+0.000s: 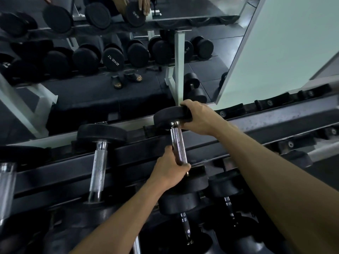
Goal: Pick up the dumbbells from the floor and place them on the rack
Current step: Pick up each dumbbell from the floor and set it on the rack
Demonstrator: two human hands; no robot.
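Mirror-backed rack [256, 125] top tier is where this dumbbell [177, 143] is getting seated — left hand [169, 173] wrapped round its handle, right hand [200, 118] curled over the far head — next it probably just needs lowering into the cradle beside the racked dumbbell [100, 162].

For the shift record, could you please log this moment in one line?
left hand: grips handle | right hand: on dumbbell head | rack: seating

Left hand [169, 169], right hand [200, 118]: bare, no gloves, rings or watch. Forearms bare, no sleeves in view.
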